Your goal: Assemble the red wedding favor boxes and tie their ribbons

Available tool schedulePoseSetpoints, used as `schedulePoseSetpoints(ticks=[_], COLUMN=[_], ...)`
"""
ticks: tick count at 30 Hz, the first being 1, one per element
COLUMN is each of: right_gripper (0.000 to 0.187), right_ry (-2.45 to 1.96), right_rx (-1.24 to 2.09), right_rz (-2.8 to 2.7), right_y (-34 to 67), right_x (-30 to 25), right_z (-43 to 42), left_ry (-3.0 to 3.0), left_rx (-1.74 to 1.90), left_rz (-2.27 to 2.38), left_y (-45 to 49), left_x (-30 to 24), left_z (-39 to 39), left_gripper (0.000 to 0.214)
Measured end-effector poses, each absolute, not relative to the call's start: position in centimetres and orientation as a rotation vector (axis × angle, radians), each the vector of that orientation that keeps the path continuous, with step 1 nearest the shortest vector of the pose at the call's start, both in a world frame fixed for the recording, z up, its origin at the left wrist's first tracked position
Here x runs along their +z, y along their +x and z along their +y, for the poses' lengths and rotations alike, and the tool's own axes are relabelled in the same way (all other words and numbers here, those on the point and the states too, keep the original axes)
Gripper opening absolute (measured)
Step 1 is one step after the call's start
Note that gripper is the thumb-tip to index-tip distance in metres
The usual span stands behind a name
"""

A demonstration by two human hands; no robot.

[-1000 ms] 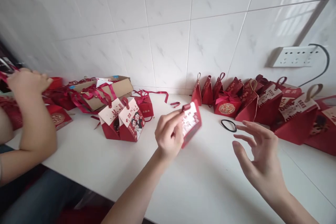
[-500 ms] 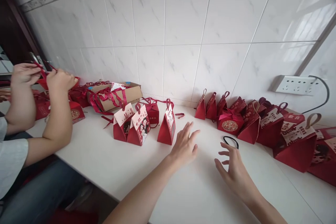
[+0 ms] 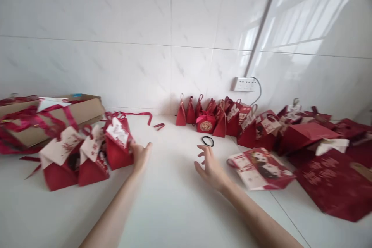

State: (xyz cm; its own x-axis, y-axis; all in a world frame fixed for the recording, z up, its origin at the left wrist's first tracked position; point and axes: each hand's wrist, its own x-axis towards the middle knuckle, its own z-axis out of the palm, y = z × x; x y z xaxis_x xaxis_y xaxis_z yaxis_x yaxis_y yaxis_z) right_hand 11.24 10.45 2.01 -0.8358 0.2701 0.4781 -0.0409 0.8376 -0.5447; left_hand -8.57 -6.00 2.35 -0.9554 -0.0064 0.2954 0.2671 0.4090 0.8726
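My left hand [image 3: 141, 155] rests on the white counter [image 3: 174, 201] with its fingers against the right side of a red triangular gift box [image 3: 117, 145]. That box stands upright beside two similar red boxes [image 3: 75, 162] with white tags. My right hand [image 3: 210, 166] hovers open over the counter, fingers spread and curled, holding nothing. A black hair tie [image 3: 207, 141] lies just beyond it. To the right of that hand lies a stack of flat, unfolded red boxes [image 3: 261, 168].
A row of finished red gift boxes [image 3: 221, 118] lines the tiled wall below a white socket strip [image 3: 243, 84]. More red boxes and flat sheets [image 3: 325, 170] fill the right side. A cardboard box [image 3: 52, 118] draped with red ribbons sits at the left.
The view swung right and the other person at the left is out of frame. My left hand set the red box down beside the other two and now touches its side; my right hand stayed open.
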Motion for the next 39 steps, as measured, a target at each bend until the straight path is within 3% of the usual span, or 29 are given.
schedulePoseSetpoints(ticks=[7,12,19,26,39], right_gripper=[0.027,0.038,0.034,0.041,0.03], right_ry=[-0.77,-1.515,-1.36,-1.222,-1.238], right_rx=[0.118,-0.022,0.022,-0.129,-0.07], right_rz=[-2.626,-2.879,-3.07,-3.078,-3.163], right_y=[13.1,14.0,14.3,14.7,15.2], right_x=[6.1,6.9,7.1,7.5,9.2], right_z=[12.7,13.3,13.0,12.5,11.8], left_ry=[0.198,-0.421,-1.439,-1.505,-1.687], left_rx=[-1.595,-1.326,-0.839,-0.888,-0.884], left_rz=[-2.544,-2.649,-2.358,-2.328,-2.359], left_y=[-8.6,-5.2,-1.3,-1.4,-0.8], left_x=[3.9,3.5,1.8,1.9,2.0], left_z=[-6.7,-4.6,-3.7,-4.1,-4.2], left_gripper=[0.071,0.05,0.038,0.035,0.029])
